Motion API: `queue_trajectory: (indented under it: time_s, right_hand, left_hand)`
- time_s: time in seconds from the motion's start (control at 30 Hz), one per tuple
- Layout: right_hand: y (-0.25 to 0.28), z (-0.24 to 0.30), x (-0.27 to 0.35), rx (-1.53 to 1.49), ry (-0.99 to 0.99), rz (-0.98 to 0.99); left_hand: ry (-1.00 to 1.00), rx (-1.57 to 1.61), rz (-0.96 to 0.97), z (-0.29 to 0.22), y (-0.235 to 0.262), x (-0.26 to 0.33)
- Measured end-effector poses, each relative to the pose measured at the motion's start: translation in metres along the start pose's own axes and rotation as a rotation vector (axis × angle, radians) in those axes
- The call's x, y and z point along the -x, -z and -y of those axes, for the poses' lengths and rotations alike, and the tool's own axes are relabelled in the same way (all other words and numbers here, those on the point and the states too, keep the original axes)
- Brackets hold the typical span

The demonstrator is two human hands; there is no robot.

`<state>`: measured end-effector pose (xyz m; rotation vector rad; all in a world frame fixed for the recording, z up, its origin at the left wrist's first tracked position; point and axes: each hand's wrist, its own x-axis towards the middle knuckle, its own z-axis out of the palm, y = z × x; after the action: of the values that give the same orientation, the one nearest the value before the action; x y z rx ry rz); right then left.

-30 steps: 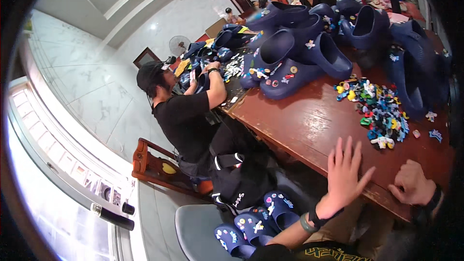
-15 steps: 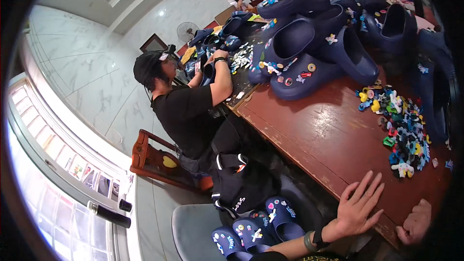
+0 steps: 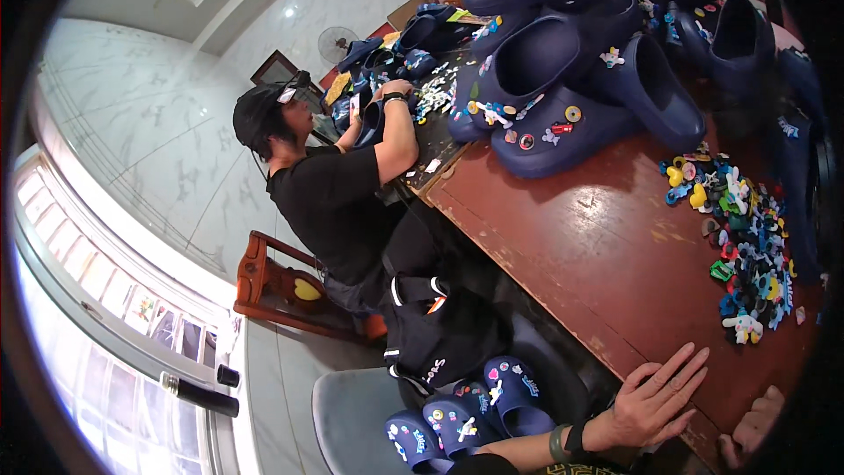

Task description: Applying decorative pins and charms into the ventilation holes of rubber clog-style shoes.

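Observation:
My left hand (image 3: pixel 658 400) lies open at the table's near edge, fingers stretched out and nothing held. Close by on the right, my right hand (image 3: pixel 754 427) rests at the table edge, partly cut off by the dark rim. How far its fingers close cannot be made out, and no object shows in it. Beyond both hands spreads a pile of small colourful shoe charms (image 3: pixel 747 246), with a white figure-shaped charm (image 3: pixel 744 328) at its near end. Farther back, navy clogs (image 3: pixel 563 136) studded with charms are heaped on the reddish-brown table (image 3: pixel 580 237).
Several decorated navy clogs (image 3: pixel 453 427) sit on a grey chair (image 3: pixel 338 405) left of my forearm, beside a black bag (image 3: pixel 440 330). A person in black (image 3: pixel 338 193) works at the far left with a clog, near white pieces (image 3: pixel 435 95). A wooden chair (image 3: pixel 281 286) stands behind them.
My left hand has shifted slightly down, its fingers closer together. My right hand sits a little lower, more of it beyond the rim. The view has tilted slightly; the clogs and charms appear unmoved.

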<state>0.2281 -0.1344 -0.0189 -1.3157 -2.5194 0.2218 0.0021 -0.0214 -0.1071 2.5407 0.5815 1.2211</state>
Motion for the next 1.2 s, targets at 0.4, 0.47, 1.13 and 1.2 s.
queue_trajectory:
  time_s: [0.4, 0.47, 1.13, 1.2]
  right_hand:
    - [-0.086, -0.020, 0.072, 0.201, -0.184, -0.280]
    - [-0.076, -0.014, 0.070, 0.138, -0.202, -0.253]
    - [-0.039, -0.007, 0.013, 0.134, -0.097, -0.269]
    - [-0.037, -0.006, 0.012, 0.147, -0.077, -0.282]
  left_hand:
    - [-0.008, -0.023, 0.011, 0.001, 0.002, -0.001]
    - [-0.013, -0.005, -0.009, 0.002, 0.003, -0.001]
    - [-0.017, -0.178, -0.110, -0.005, -0.004, 0.000]
    - [-0.017, -0.173, -0.115, -0.007, -0.004, -0.002]
